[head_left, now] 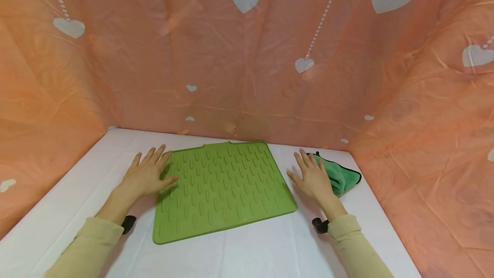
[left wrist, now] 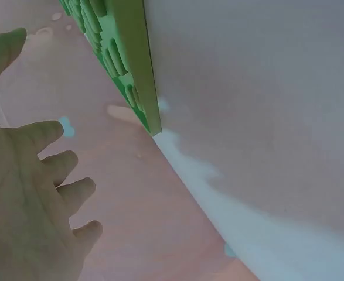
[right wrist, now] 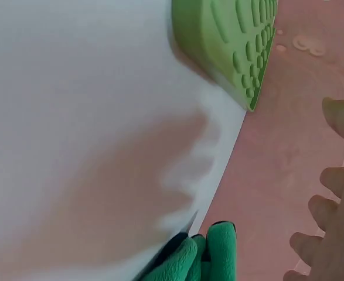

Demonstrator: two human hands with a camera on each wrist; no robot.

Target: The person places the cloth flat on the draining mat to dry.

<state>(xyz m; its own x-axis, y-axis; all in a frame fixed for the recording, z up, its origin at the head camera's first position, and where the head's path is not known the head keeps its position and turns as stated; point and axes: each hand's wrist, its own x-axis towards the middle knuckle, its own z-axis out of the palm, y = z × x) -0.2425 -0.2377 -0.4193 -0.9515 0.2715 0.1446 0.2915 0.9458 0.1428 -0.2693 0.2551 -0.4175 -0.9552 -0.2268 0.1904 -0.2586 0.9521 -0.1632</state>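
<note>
A green ridged mat (head_left: pixel 224 183) lies on the white table, slightly turned, its raised ribs facing up. My left hand (head_left: pixel 144 177) hovers at the mat's left edge with fingers spread, thumb overlapping the mat in the head view. In the left wrist view that hand (left wrist: pixel 37 170) is held above the table and grips nothing. To the right of the mat, my right hand (head_left: pixel 311 178) is spread in the air. Beside it a crumpled green cloth (head_left: pixel 341 175) with black edging lies on the table, partly hidden behind the hand. The right wrist view shows the cloth (right wrist: pixel 221 249) below the fingers.
The white table (head_left: pixel 254 248) is bordered at the back and sides by an orange curtain (head_left: pixel 231 55) printed with pale hearts. Black bands with small devices (head_left: pixel 320 225) sit at both wrists. Shadows of the hands fall on the tabletop.
</note>
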